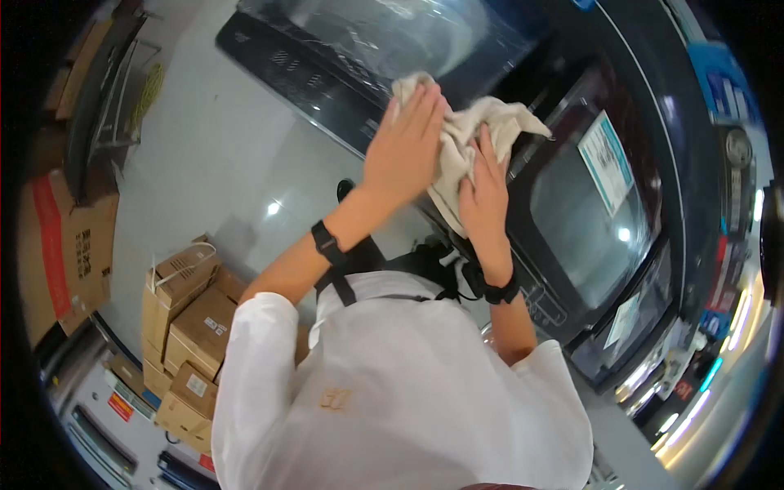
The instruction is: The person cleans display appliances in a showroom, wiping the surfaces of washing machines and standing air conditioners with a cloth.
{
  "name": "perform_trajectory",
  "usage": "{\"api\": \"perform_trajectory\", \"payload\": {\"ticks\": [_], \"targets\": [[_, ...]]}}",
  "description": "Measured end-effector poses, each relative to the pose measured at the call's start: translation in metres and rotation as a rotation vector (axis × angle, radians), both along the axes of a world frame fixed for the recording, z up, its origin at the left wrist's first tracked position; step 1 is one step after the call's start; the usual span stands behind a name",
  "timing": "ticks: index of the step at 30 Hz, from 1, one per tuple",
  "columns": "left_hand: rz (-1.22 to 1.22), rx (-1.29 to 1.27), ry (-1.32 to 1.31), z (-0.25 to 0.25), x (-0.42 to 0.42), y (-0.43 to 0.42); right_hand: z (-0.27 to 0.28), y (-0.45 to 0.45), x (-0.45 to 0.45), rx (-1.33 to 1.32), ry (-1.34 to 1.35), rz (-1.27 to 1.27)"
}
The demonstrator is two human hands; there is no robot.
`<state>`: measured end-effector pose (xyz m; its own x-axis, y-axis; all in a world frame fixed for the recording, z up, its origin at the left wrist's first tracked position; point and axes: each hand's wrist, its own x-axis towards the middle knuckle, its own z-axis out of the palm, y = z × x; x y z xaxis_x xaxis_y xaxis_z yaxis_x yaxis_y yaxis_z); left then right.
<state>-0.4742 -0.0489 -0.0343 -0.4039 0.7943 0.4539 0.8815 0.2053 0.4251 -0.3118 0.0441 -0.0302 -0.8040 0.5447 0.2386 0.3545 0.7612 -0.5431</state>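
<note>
Here, cartons: a large carton with a red strip (51, 245) stands at the far left, its outer side lost in the dark rim of the view; a carton stack (196, 327) rises nearer the person, the print on its labels too small to read.
Dark machine: a glossy black appliance (282, 69) with clear film over its lid, the top cut off by the frame.
Left hand: flat, fingers close together and pointing away from the person, this hand (404, 155) presses on the cloth without closing around it; a black watch (325, 242) sits on the wrist.
Cloth: the beige cloth (452, 167) lies between and beneath both hands, at the near right edge of the dark machine. Bunched, its longer run goes from the folds past the left fingertips down toward the person; a loose corner points right. Its middle is partly hidden.
Right hand: extended, fingers slightly parted, this hand (486, 192) rests on the cloth's right part, fingers pointing away; the hands are apart.
Right-hand machine: a dark appliance with a window (572, 237) carries a blue-and-white sheet (606, 163), its text illegible. Whether the cloth touches this machine is unclear.
</note>
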Motion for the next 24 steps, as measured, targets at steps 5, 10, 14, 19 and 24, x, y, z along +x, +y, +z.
{"api": "perform_trajectory", "payload": {"ticks": [5,10,14,19,24], "targets": [[0.218,-0.102,0.014,-0.044,-0.132,-0.042,-0.036,-0.028,-0.137,0.029,-0.149,0.115],[0.219,-0.242,-0.061,-0.081,-0.159,-0.071,-0.039,-0.028,-0.154,0.07,-0.198,0.137],[0.173,-0.235,-0.072,-0.062,-0.173,-0.057,-0.034,-0.018,-0.166,-0.007,-0.201,0.111],[0.151,-0.261,0.03,-0.06,-0.228,-0.029,-0.038,0.01,-0.221,-0.019,-0.148,0.064],[0.251,-0.301,0.053,-0.04,-0.296,-0.015,-0.058,0.031,-0.291,0.102,-0.06,0.044]]}}
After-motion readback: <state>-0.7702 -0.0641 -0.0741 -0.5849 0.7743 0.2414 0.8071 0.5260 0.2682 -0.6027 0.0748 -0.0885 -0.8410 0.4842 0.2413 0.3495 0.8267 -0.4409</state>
